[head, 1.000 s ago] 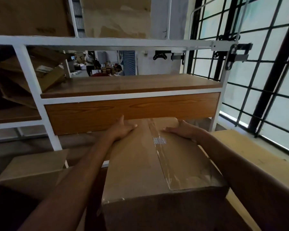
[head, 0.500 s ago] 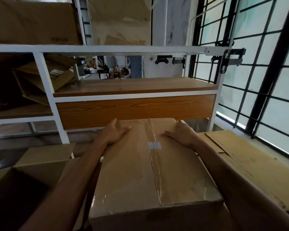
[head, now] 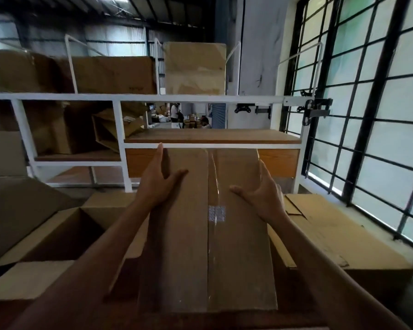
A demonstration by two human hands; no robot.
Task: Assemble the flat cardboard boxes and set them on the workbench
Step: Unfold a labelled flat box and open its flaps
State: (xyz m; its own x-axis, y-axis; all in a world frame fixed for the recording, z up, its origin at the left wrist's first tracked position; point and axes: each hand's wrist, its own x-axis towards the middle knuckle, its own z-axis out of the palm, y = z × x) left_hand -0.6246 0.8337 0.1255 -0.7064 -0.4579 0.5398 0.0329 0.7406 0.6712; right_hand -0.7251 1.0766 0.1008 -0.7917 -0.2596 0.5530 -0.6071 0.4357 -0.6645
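Note:
A brown taped cardboard box (head: 188, 246) fills the middle of the head view, its seam sealed with clear tape and a small white label. My left hand (head: 159, 181) grips its far left edge, thumb on top and fingers along the side. My right hand (head: 260, 194) clasps the far right edge the same way. The box's far end reaches up to the wooden shelf (head: 212, 136) of the white-framed workbench (head: 153, 98). Its underside is hidden.
An open cardboard box (head: 65, 234) sits at lower left. Flat cardboard sheets (head: 332, 229) lie at right beside the barred window (head: 367, 115). More boxes (head: 115, 75) stand on the top rack, crumpled ones (head: 115, 132) in the left bay. People stand far behind.
The box has risen and tilted up toward the shelf. Both hands slid from flat on its top to gripping its side edges, and the view has lifted.

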